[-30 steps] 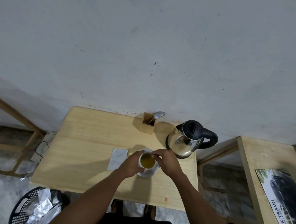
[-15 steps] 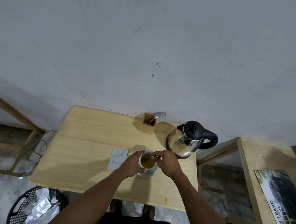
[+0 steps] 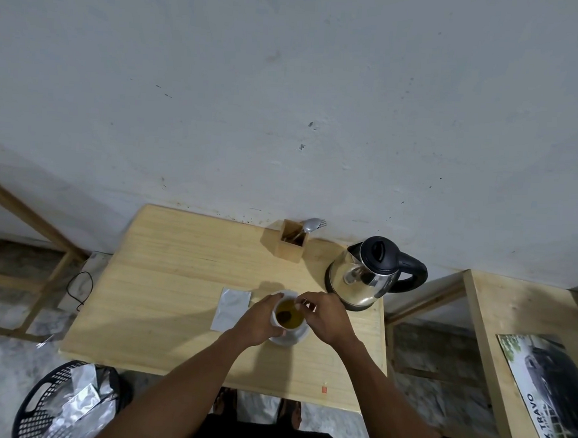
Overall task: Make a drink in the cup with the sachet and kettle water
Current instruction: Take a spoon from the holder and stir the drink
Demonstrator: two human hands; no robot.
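Observation:
A white cup (image 3: 284,292) of yellow-brown liquid stands on a white saucer (image 3: 293,340) near the table's right front. A dark tea bag (image 3: 284,317) floats at the liquid's left side. My left hand (image 3: 258,321) wraps the cup's left wall. My right hand (image 3: 326,318) hovers at the right rim with thumb and fingers pinched together, on what looks like the bag's thin string. A flat silver sachet (image 3: 231,308) lies just left of the cup. The steel kettle (image 3: 366,281) with black lid and handle stands behind my right hand.
A wooden holder (image 3: 291,248) with a spoon and fork (image 3: 311,224) stands at the back of the wooden table (image 3: 177,280), against the wall. A black basket (image 3: 42,403) with foil scraps sits on the floor, front left. A second table (image 3: 527,315) with a poster stands to the right.
The dark tea bag now shows at the liquid's surface; before, only liquid was visible. My right hand's pinch has shifted slightly over the rim. My left hand stays on the cup.

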